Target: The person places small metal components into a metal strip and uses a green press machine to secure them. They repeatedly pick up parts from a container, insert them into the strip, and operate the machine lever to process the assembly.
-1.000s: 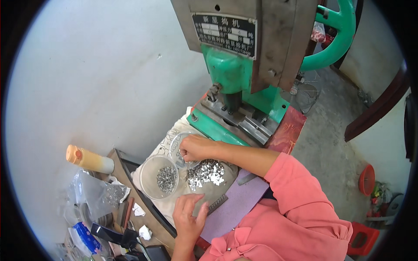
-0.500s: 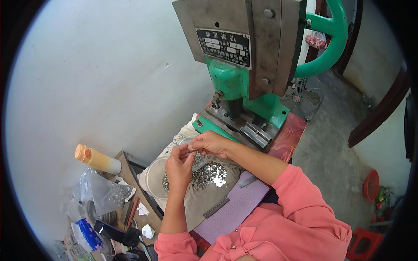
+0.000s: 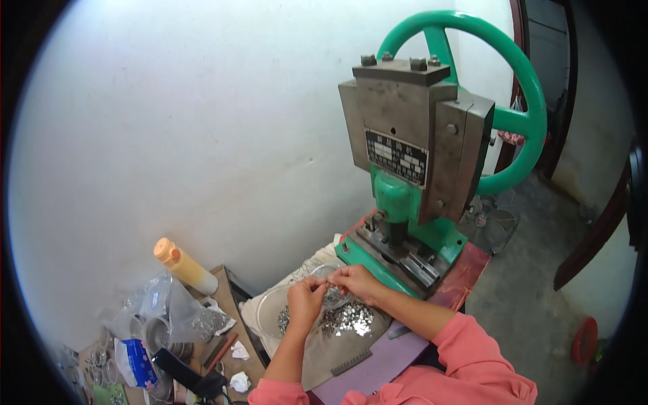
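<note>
My left hand (image 3: 306, 299) and my right hand (image 3: 358, 282) meet at pinched fingertips above a clear round bowl (image 3: 326, 270) with small metal bits inside. Whatever sits between the fingers is too small to make out. Just below the hands, a heap of small shiny metal pieces (image 3: 356, 318) is spread on a beige cloth (image 3: 317, 358). A second clear round dish (image 3: 267, 312), with more bits at its edge, lies left of my left wrist. Beyond my right hand stands a green and grey hand press (image 3: 398, 202) with a large wheel.
A dark toothed strip (image 3: 351, 362) and a purple mat (image 3: 371, 376) lie on the near side. At left, a side table holds an orange-yellow flask (image 3: 185, 266), a clear bag (image 3: 172, 314), a phone (image 3: 177, 371) and crumpled paper (image 3: 239, 382). A red basin (image 3: 584, 341) is on the floor.
The view has tilted upward, so the press's top and whole wheel now show and everything sits lower in the picture. Both hands stay pinched together over the bowl.
</note>
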{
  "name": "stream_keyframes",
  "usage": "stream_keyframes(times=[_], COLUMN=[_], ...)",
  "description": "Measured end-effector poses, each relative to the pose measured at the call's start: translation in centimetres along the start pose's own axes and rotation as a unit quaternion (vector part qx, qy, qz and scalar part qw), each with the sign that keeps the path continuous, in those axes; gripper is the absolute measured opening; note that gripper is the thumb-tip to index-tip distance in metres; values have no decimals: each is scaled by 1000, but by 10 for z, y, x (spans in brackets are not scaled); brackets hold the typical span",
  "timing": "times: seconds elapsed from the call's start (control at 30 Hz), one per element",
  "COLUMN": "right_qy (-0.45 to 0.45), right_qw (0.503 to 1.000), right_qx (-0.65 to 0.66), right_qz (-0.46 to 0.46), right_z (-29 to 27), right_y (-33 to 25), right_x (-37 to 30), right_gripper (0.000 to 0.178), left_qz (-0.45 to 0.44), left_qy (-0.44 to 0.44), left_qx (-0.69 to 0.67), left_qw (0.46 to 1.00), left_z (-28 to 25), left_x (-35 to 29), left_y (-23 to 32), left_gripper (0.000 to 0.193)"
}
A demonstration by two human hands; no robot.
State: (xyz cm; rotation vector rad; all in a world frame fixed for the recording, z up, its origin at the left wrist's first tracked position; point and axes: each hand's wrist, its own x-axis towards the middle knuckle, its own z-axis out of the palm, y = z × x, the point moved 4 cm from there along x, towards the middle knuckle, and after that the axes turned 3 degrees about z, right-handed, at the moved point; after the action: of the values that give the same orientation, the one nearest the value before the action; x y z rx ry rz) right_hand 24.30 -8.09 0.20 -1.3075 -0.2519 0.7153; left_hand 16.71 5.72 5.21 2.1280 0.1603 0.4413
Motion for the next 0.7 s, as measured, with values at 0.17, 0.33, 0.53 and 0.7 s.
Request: stream_keyframes(times=[0.17, 0.33, 0.53, 0.7], right_qy=[13, 15, 43, 74], right_qw=[994, 989, 978, 988], right_qx=[-106, -138, -189, -130], right_qz=[-18, -48, -75, -45], right_z=[7, 12, 14, 13], right_y=[-2, -6, -4, -10], right_x=[-5, -6, -12, -17], right_gripper=[25, 27, 25, 22], left_qz=[5, 6, 27, -1], left_qy=[-1, 18, 42, 50], left_qx=[51, 58, 92, 0], left_qw=[999, 998, 995, 999], left_z=[1, 4, 0, -4], left_x=[1, 1, -3, -8], left_y=[-9, -8, 6, 4], left_gripper=[16, 16, 18, 17])
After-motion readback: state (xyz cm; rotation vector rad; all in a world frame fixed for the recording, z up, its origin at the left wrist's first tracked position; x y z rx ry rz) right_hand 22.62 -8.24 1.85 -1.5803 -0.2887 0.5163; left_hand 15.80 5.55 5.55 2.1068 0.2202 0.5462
